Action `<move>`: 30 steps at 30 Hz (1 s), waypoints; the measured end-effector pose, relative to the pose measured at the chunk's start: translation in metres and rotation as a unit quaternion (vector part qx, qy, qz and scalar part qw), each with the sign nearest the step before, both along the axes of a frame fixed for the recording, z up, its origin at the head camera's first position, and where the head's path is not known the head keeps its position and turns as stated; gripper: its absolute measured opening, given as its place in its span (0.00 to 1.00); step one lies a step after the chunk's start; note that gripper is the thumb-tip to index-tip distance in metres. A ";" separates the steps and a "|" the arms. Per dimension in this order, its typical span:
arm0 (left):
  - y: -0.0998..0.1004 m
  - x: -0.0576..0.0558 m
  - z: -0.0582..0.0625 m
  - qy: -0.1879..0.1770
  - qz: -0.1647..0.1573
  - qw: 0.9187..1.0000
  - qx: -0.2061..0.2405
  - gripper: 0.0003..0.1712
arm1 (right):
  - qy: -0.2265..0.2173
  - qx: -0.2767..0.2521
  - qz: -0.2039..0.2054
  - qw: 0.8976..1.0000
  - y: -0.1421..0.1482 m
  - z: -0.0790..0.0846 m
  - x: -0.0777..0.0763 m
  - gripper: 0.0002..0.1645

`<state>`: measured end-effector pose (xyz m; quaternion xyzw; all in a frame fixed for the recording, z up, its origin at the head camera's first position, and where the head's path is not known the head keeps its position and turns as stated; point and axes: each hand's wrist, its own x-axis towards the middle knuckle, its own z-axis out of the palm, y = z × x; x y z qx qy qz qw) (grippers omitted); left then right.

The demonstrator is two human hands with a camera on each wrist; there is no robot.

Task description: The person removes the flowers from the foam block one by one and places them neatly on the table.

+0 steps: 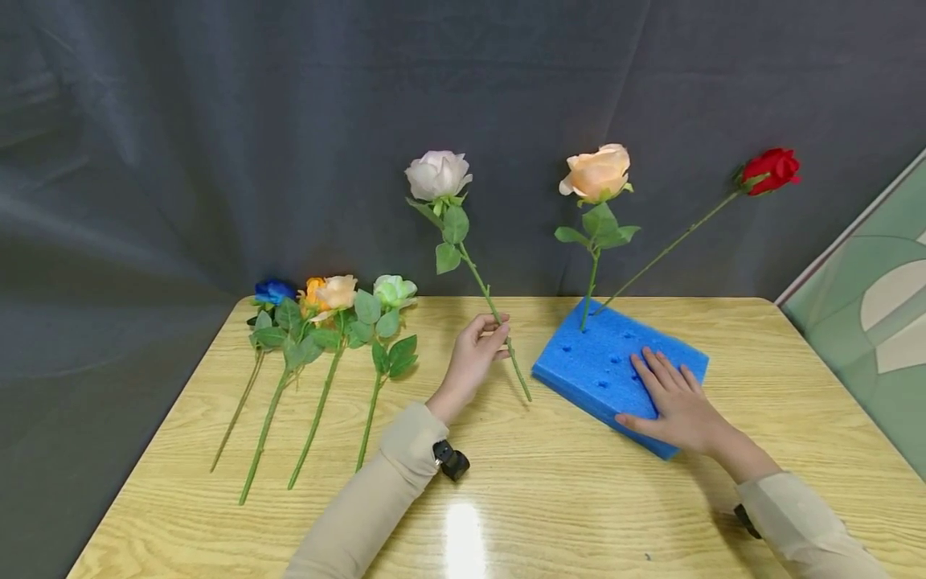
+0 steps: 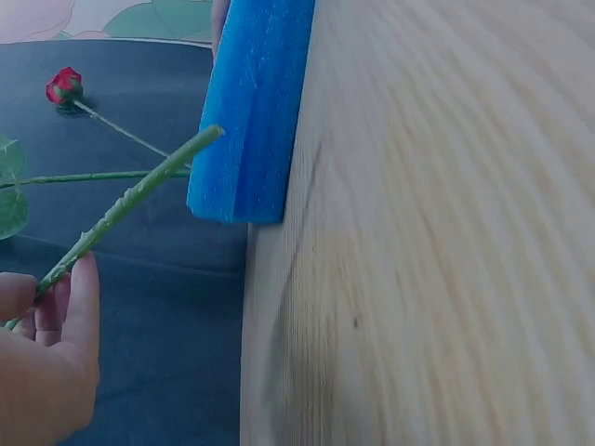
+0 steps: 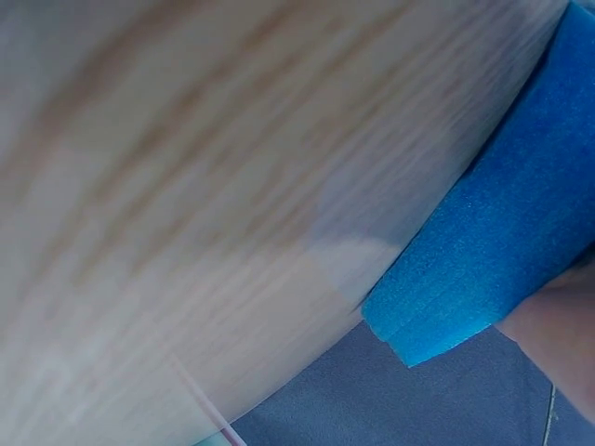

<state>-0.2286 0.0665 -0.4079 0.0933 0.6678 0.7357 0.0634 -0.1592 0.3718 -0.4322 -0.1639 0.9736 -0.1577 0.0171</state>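
My left hand (image 1: 477, 354) pinches the green stem of a pale pinkish-white artificial rose (image 1: 438, 177), its bloom up and its stem slanting down to the right. In the left wrist view the bare lower end of that stem (image 2: 139, 190) overlaps the side of a blue foam block (image 2: 251, 111). With fingers spread, my right hand (image 1: 676, 406) rests on top of the foam block (image 1: 579, 362), which has several small holes. A peach rose (image 1: 599, 173) stands upright in the block's far left part. Beside it, a red rose (image 1: 772, 171) leans far to the right.
On the table's left lie a blue rose (image 1: 273, 292), an orange rose (image 1: 313, 296), another peach rose (image 1: 337, 293) and a pale green rose (image 1: 394, 291), stems toward me. A dark curtain (image 1: 463, 80) hangs behind the wooden table (image 1: 550, 498). A green patterned panel (image 1: 868, 297) stands at the right.
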 end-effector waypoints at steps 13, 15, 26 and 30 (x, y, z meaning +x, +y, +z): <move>-0.026 0.005 -0.005 -0.018 0.013 0.999 -0.046 0.22 | 0.001 0.004 -0.004 1.000 0.000 0.001 0.002 0.61; -0.030 0.006 -0.006 -0.024 0.017 0.998 -0.054 0.21 | 0.001 0.005 -0.005 1.000 0.000 0.001 0.002 0.61; -0.051 0.012 -0.009 -0.045 0.014 0.996 -0.076 0.18 | 0.007 0.006 -0.003 1.000 0.000 -0.001 0.002 0.61; -0.060 0.016 -0.010 -0.046 -0.001 0.995 -0.083 0.19 | 0.004 0.003 -0.005 1.000 -0.001 0.000 0.001 0.61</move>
